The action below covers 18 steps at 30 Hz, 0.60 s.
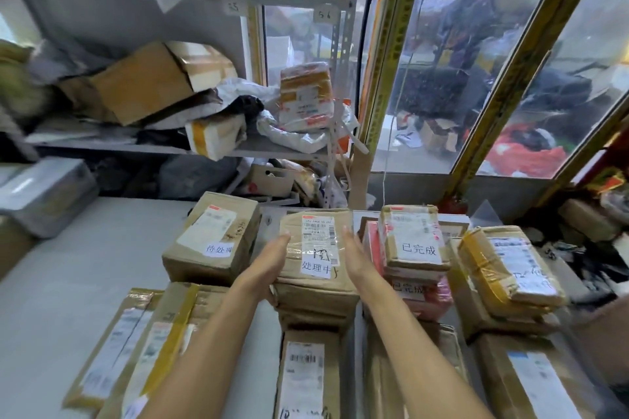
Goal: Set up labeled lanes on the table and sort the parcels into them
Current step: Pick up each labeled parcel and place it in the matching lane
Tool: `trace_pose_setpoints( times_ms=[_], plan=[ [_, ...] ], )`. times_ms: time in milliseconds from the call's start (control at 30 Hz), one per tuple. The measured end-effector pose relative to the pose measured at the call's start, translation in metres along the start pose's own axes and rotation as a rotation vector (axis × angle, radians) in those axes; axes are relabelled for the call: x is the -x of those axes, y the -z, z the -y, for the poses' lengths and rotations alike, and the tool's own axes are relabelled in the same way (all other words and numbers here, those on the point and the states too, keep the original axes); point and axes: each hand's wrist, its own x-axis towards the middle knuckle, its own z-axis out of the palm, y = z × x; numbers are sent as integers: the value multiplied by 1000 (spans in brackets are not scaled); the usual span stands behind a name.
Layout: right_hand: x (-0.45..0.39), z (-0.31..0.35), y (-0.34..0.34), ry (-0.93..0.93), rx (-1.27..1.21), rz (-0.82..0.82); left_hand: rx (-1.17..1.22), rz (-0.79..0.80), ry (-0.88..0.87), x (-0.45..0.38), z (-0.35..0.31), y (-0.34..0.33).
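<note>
Grey table [85,265] crowded with parcel stacks; cluttered shelving [170,143] behind, seemingly glass wall right

This is a parcel sorting room of a courier station. Taped cardboard parcels [315,260] with shipping labels cover the grey table [68,282], and a metal shelf [272,146] with numbered tags holds more boxes and plastic mail bags.

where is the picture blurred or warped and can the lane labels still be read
Head view: the left edge and shelf smear with motion blur, wide-angle bending bows the window frame; the glass is hazy. The middle stays sharp: labels on the centre parcel between left hand and right hand read clearly.
</note>
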Motion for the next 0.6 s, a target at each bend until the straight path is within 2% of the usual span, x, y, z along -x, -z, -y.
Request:
trace_pose_setpoints(
  times_ms=[100,167,333,400,467,533,600],
  plan=[
    [-20,-24,-1,-20,108,-35,-25,-51,12,8,0,-5],
    [-4,-8,-2,-6,238,-76,-44,-84,-5,11,5,-3],
    [16,25,-25,201,541,-63,23,-273,-259,63,20,26],
    [20,42,-60,314,598,-12,-6,-465,-387,92,34,56],
    [28,54,-109,427,659,82,-173,-762,-451,120,55,95],
    [45,64,-164,556,722,193,-303,-994,-418,144,83,139],
    [67,68,-217,676,785,301,-362,-1145,-330,164,117,183]
  ],
)
